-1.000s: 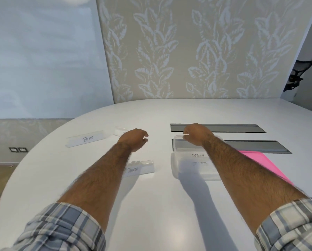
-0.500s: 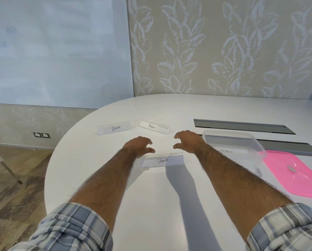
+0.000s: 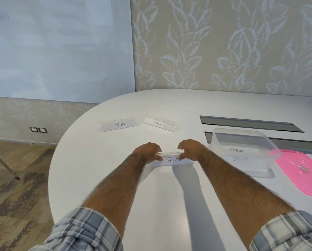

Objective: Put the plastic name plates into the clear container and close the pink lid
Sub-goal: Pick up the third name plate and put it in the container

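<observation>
The Panda name plate lies on the white table between my hands. My left hand pinches its left end and my right hand pinches its right end. The Bear name plate and the Penguin name plate stand farther back. The clear container sits to the right, open, with the Ostrich plate and another plate inside. The pink lid lies flat on the table right of the container.
Two grey cable slots run across the table behind the container. The table's curved edge falls away to wood and patterned floor on the left. A patterned wall and a whiteboard stand behind.
My right hand left the container and came left; both hands closed in on the Panda plate and now grip its ends. My head turned left, shifting the view.
</observation>
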A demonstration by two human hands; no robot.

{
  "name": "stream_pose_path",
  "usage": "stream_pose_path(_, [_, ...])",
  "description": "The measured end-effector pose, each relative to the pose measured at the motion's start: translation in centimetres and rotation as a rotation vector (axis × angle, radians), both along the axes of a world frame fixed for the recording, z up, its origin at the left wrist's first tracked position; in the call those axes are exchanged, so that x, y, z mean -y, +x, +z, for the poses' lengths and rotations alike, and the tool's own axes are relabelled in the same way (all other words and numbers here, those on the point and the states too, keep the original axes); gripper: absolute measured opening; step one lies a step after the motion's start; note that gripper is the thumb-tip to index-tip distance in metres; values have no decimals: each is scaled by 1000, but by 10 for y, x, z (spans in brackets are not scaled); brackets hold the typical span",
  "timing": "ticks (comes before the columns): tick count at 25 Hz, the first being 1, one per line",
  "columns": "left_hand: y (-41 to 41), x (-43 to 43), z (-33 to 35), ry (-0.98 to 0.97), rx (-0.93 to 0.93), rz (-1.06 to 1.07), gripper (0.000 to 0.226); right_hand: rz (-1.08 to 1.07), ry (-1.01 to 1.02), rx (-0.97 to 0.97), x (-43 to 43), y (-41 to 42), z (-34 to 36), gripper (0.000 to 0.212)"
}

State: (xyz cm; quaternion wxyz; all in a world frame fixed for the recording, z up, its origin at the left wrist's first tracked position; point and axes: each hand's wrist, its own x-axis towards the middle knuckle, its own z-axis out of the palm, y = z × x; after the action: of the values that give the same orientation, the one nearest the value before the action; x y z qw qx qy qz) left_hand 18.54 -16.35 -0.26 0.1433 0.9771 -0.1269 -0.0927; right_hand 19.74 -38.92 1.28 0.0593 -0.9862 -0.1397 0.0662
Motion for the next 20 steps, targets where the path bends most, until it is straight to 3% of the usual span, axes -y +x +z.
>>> stream_pose_path(20, [12, 8, -3, 85, 34, -34, 52, 31, -157, -61, 1, 10, -5, 60])
